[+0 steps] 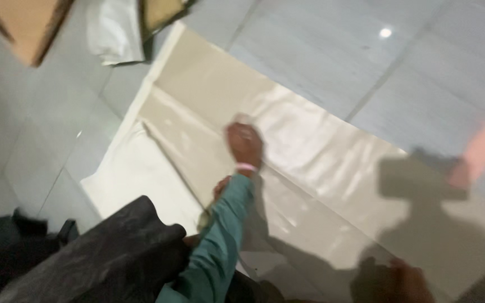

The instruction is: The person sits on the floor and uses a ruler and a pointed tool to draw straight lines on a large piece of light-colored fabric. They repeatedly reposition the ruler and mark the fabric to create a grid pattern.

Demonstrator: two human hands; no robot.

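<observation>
A large cream sheet of glossy fabric or plastic lies spread over the grey tiled floor, flat enough to be worked on from above. One hand, teal-sleeved with a pink wristband, rests on it near the middle, its grip pressed together, apparently pinching something small; motion blur hides what. Which hand it is cannot be told. Far up-left of the grip sits an open cardboard box, contents unseen. Another blurred hand appears down-right.

Under the hand lies a glossy cream plastic sheet; its wrist wears a pink band, its sleeve teal; beyond, pale grey floor tiles.
</observation>
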